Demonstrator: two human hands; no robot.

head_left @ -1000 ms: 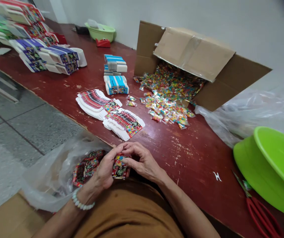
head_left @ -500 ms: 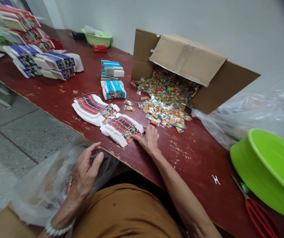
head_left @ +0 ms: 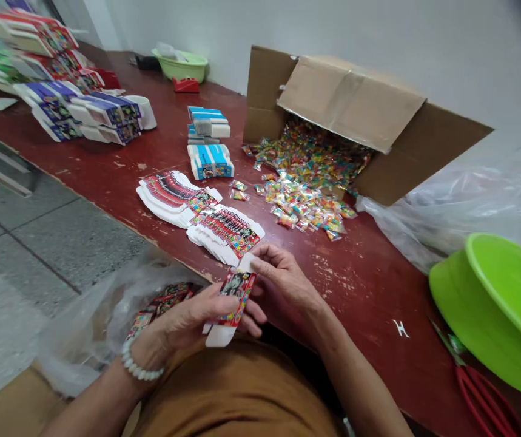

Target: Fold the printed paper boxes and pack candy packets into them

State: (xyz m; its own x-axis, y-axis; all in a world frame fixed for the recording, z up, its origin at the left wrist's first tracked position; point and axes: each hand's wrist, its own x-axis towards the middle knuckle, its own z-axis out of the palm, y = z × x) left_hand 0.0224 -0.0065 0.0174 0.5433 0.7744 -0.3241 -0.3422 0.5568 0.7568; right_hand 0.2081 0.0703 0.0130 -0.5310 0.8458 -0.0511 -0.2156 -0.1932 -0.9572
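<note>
Both hands have come together off the table [head_left: 369,285] around a printed card blank [head_left: 235,297] just past its edge, left hand [head_left: 176,328] cradling it, right hand [head_left: 287,291] pinching its upper end, so squeezing could crease it, or a slip drop it toward the plastic bag [head_left: 105,321].

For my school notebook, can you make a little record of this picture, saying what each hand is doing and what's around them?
left hand: holds a printed card box blank from underneath; bead bracelet on wrist
right hand: fingers touch the blank's white top flap
nearest things: plastic bag holding more printed cards
rest: stacked blanks, spilled candy packets, cardboard box, green basin, red scissors
</note>
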